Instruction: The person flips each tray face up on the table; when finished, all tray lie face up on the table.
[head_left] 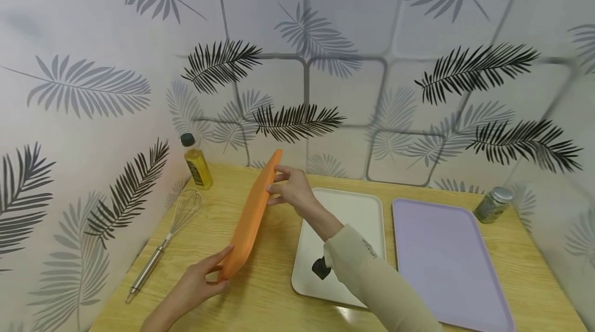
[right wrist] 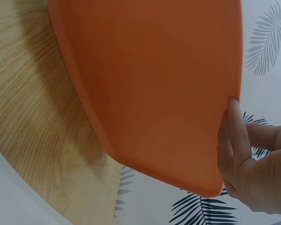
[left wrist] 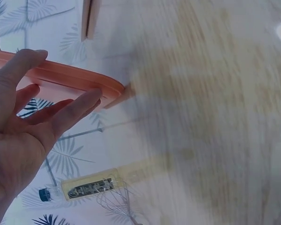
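Note:
An orange tray (head_left: 251,213) is tipped up steeply on its side above the left part of the table. My left hand (head_left: 197,283) pinches its near end, the thumb and fingers on opposite sides of the rim in the left wrist view. At the far upper edge my right hand (head_left: 293,187) grips it, fingers lying along one face in the right wrist view. Beneath my right forearm lies a cream tray (head_left: 346,203), with a small black item (head_left: 321,268) on it that the sleeve partly covers; its kind cannot be made out.
A whisk (head_left: 165,244) lies along the table's left side, below a yellow oil bottle (head_left: 199,167) standing in the back corner. To the right is a lilac tray (head_left: 441,259). A glass jar with a metal lid (head_left: 494,205) is at the back right. Patterned walls border the wooden table (head_left: 274,296).

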`<state>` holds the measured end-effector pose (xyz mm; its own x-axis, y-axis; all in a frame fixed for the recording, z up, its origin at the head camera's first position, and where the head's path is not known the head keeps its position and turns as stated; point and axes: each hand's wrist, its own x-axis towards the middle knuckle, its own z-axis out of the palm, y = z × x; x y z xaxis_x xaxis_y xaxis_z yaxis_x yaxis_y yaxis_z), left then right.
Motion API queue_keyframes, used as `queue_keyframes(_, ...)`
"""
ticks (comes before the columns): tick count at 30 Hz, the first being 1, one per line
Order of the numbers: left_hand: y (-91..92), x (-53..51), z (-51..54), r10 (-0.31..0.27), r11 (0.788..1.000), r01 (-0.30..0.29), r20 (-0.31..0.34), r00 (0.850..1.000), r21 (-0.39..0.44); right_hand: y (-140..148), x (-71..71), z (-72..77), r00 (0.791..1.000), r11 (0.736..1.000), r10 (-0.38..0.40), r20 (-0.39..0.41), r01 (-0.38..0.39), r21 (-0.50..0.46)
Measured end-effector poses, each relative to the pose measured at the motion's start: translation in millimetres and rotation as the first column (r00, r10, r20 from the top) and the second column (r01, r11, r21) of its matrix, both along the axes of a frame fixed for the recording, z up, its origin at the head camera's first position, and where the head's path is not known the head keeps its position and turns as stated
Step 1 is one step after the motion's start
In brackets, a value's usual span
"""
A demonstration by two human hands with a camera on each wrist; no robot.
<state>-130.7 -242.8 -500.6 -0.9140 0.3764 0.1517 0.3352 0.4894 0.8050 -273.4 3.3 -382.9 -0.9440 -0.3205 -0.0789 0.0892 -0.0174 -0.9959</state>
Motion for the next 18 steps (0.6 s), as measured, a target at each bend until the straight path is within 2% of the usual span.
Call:
queue_keyframes(4,6.5,1.6,6.7,0.003,1.0,-0.002,-0.057,0.998,0.007,-2.3,0.8,3.0,1.0,1.0,-0.009,-0.003,0.009,-0.008)
queue_keyframes(10,14.7,4.0,16.8,0.034,0.999,-0.034,-0.046,0.998,0.015,-5.7,1.4,6.0,1.0,1.0,-0.019,-0.012,0.019,-0.024)
queue_keyframes(18,27.1,7.5,34.8,0.043,0.999,-0.041,-0.083,0.996,0.023,-8.9,0.7,9.0,0.999,0.998,-0.045,-0.009,0.044,-0.051)
